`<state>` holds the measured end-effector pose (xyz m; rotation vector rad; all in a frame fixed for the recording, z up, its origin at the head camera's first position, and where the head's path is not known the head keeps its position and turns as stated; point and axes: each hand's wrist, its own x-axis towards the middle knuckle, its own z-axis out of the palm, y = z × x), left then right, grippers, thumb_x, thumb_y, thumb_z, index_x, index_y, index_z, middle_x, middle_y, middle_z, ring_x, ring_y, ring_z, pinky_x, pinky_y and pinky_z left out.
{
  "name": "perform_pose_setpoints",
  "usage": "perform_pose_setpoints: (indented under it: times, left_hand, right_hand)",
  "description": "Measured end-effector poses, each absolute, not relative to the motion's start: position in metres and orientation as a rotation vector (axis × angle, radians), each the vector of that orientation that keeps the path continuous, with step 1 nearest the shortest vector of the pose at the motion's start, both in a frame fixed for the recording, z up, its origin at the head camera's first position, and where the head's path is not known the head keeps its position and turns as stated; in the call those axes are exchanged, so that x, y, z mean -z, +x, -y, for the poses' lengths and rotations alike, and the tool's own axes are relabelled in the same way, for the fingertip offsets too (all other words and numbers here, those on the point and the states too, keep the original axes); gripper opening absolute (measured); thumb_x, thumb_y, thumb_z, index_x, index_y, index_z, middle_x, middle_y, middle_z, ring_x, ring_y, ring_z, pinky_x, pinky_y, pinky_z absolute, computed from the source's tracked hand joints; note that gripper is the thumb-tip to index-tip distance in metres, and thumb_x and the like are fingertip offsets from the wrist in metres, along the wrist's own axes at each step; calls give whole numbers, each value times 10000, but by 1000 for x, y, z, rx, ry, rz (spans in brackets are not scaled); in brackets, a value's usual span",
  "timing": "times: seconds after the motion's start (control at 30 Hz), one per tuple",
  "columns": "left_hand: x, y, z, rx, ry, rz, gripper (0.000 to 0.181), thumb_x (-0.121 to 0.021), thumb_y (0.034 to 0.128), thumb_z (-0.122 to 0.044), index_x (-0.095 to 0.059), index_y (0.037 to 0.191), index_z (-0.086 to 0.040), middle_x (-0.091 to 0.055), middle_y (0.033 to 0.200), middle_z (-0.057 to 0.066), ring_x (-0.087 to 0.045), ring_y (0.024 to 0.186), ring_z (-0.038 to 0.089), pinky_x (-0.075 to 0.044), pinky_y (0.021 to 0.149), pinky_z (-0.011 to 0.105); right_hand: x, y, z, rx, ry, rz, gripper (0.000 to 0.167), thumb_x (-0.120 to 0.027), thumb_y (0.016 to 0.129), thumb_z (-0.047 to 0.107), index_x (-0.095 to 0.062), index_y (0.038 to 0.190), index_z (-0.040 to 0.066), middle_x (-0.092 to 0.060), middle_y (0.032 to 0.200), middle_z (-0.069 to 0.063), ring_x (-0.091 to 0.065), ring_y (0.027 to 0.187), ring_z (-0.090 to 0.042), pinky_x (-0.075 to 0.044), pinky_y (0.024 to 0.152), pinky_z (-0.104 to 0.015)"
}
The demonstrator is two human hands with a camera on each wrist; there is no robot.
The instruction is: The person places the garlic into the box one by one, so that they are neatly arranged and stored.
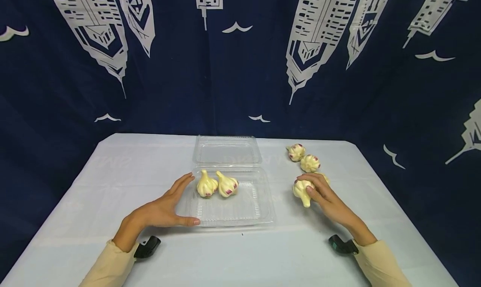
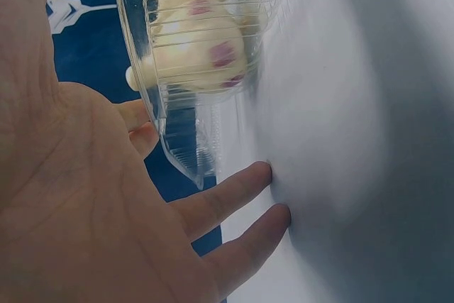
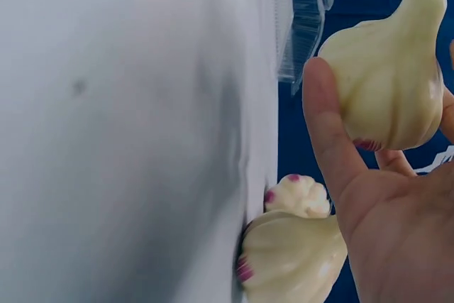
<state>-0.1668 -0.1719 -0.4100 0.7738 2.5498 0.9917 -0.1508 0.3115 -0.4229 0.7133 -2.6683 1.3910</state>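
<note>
Two garlic bulbs [image 1: 217, 184] sit side by side in the left half of a clear plastic clamshell box [image 1: 240, 215], whose lid [image 1: 227, 150] lies folded back. My left hand [image 1: 165, 207] is at the box's left side, thumb and fingers spread along it; in the left wrist view the palm faces the box wall [image 2: 135, 40]. Between thumb and fingers my right hand [image 1: 326, 197] holds a garlic bulb [image 1: 302, 190], stem pointing down toward me. The right wrist view shows this bulb [image 3: 386, 76] held off the table.
Beyond my right hand lie more garlic bulbs [image 1: 310, 163] in a rough row, one partly hidden by the hand. A white cloth covers the table [image 1: 240, 258]. Behind it hangs a dark blue curtain [image 1: 210, 78] with white building prints.
</note>
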Motion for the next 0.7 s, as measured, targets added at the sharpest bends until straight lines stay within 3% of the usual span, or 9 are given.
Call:
perform_pose_setpoints:
  times: [0.13,0.27,0.33,0.7]
  left_hand:
    - [410,-166,171,-990,780,-2555,1213,-805,778,-566,-35,1612,-138,34,1682,111,-71,1530,442,-221,1160,674]
    - [409,-166,171,-993,780,-2553,1209,-803,781,-565,-36,1611,-137,35,1682,107,-76,1528,443,-230,1155,676]
    - [409,-165,171,-991,778,-2554,1205,-801,783,-566,-36,1611,-140,35,1681,107,-77,1528,444,-234,1152,677]
    - [409,-165,172,-986,772,-2553,1205,-802,784,-560,-32,1612,-143,41,1682,107,-71,1525,458,-229,1148,688]
  right_hand:
    - [416,-154,-312,-1475,769,2660,504,-555,1037,136,-375,1507,108,-234,1525,-86,-351,1315,-38,-402,973,-157]
    - [411,-158,-311,-1574,794,2636,875,-808,837,61,-294,1544,100,-126,1552,-82,-449,1273,-75,-517,892,-215]
    - [409,-160,-308,-1580,773,2630,956,-856,767,23,-297,1539,92,-118,1553,-64,-471,1253,-84,-530,889,-213]
    - [393,-169,-284,-1459,747,2554,723,-812,808,-15,-477,1429,144,-309,1501,-44,-467,1240,-143,-511,928,-182]
